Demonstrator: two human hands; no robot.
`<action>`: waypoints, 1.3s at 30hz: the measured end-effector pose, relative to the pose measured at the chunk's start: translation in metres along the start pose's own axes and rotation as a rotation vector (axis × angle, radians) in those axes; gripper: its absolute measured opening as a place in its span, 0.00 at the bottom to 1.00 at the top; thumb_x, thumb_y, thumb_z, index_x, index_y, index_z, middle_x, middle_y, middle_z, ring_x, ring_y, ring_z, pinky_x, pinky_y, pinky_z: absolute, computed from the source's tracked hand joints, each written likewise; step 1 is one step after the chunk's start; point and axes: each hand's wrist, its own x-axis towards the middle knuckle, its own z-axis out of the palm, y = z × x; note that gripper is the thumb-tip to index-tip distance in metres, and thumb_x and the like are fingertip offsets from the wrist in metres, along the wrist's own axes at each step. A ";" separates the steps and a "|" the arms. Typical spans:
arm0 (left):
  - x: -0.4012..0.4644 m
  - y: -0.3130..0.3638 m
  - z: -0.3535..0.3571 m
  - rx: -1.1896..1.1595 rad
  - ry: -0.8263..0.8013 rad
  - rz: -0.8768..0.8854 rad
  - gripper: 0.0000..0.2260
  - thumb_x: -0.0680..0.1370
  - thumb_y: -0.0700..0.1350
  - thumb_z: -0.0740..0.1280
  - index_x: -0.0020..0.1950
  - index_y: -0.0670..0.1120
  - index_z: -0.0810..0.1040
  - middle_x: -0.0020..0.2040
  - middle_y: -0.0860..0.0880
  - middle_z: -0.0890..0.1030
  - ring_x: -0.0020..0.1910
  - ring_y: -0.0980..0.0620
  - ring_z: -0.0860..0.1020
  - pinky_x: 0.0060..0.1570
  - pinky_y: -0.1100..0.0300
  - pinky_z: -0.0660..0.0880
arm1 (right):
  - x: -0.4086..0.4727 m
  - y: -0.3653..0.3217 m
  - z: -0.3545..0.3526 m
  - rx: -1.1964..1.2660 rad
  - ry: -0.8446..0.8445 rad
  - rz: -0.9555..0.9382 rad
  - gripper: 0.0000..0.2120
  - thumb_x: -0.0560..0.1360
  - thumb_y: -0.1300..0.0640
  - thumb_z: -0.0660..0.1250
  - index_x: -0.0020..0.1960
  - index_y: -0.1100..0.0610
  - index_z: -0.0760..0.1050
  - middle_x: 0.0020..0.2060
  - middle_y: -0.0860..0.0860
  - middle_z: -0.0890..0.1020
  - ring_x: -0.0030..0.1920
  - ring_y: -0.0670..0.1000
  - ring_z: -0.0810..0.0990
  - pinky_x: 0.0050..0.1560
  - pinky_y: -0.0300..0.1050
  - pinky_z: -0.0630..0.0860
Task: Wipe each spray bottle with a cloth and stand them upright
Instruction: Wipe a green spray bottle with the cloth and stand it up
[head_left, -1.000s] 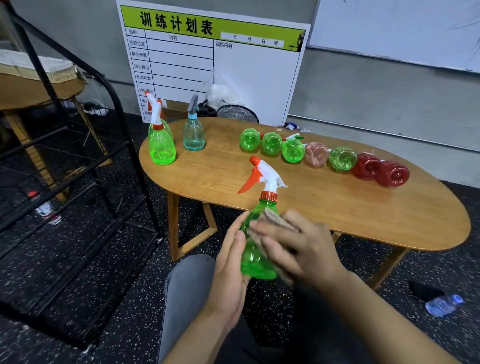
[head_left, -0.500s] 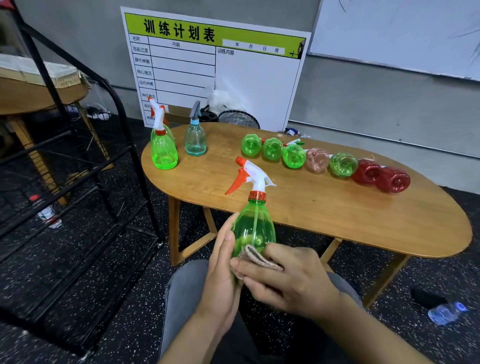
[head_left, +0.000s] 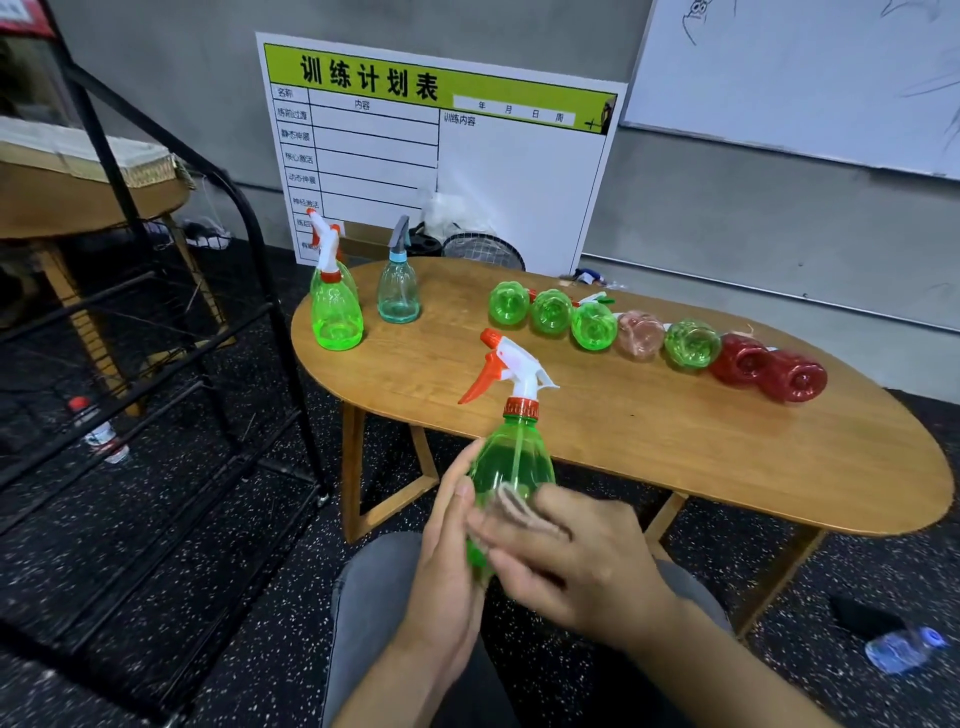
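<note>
Oval wooden table (head_left: 727, 457), speckled black floor (head_left: 208, 571) — grey wall (head_left: 727, 218)

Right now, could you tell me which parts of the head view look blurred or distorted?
In the head view, the right hand and its cloth are smeared by motion blur against the green spray bottle; the left hand is sharper. Wide-angle distortion bows the wooden table and tilts the black rack.
</note>
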 end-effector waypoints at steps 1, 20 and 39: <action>0.000 0.000 0.000 -0.001 -0.009 -0.002 0.23 0.83 0.55 0.57 0.78 0.51 0.72 0.67 0.42 0.83 0.67 0.44 0.81 0.60 0.57 0.80 | -0.003 0.000 -0.001 -0.033 -0.022 -0.069 0.13 0.80 0.51 0.71 0.63 0.48 0.85 0.39 0.49 0.77 0.35 0.46 0.73 0.30 0.41 0.72; -0.001 0.004 0.003 0.051 -0.072 0.002 0.25 0.79 0.54 0.72 0.76 0.55 0.74 0.69 0.46 0.82 0.69 0.44 0.80 0.64 0.50 0.80 | 0.025 0.038 -0.005 0.260 0.251 0.478 0.13 0.82 0.51 0.65 0.64 0.50 0.83 0.37 0.45 0.72 0.36 0.42 0.70 0.37 0.34 0.64; 0.001 0.000 0.001 0.123 0.089 0.092 0.31 0.78 0.68 0.68 0.76 0.52 0.74 0.70 0.44 0.81 0.71 0.43 0.79 0.69 0.44 0.77 | 0.001 0.020 -0.007 0.034 0.038 0.118 0.14 0.83 0.46 0.67 0.67 0.44 0.81 0.45 0.47 0.78 0.38 0.43 0.75 0.30 0.42 0.77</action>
